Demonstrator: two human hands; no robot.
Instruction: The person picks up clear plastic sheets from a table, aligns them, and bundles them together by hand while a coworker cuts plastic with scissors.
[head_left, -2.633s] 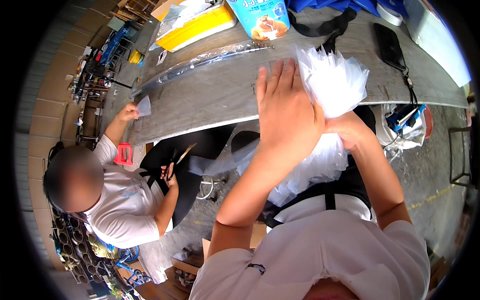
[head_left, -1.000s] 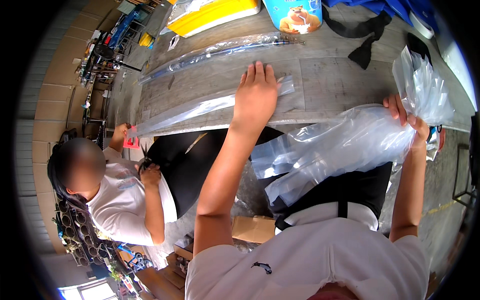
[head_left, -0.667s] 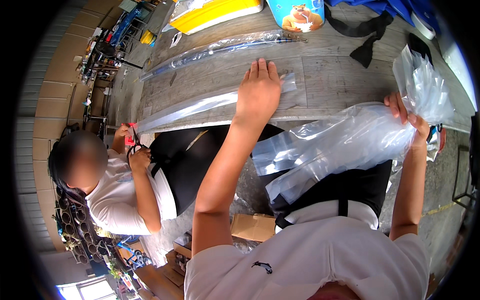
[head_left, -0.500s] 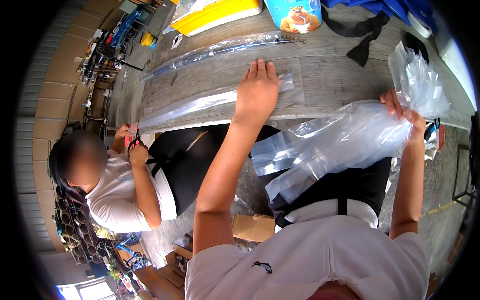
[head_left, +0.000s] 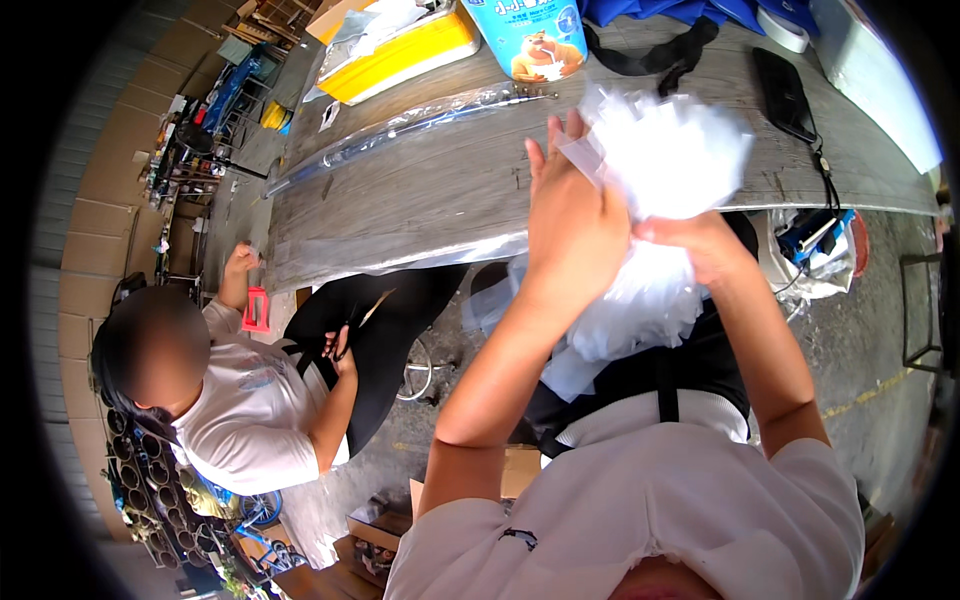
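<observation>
A gathered bundle of clear plastic film (head_left: 675,150) stands in front of my body at the table's edge, its crumpled top fanned out. My right hand (head_left: 695,245) is closed around its narrow middle, and the lower lengths hang over my lap. Against the bundle's left side lies my left hand (head_left: 578,215), its visible fingers stretched upward and apart. A film end (head_left: 582,158) sticks out at its thumb side, seemingly held there; the thumb is hidden. A long film strip (head_left: 430,255) runs along the table's front edge toward the co-worker.
On the grey table (head_left: 440,180) lie a wrapped rod (head_left: 400,128), a yellow box (head_left: 400,60), a blue printed pack (head_left: 530,40), a black strap (head_left: 650,60) and a black phone (head_left: 783,95). A co-worker (head_left: 260,400) sits at left, holding scissors (head_left: 350,322).
My left hand has left the tabletop and moved right to the bundle, bringing the film end. My right hand and bundle have shifted left. The co-worker's scissors hand has lowered to the lap.
</observation>
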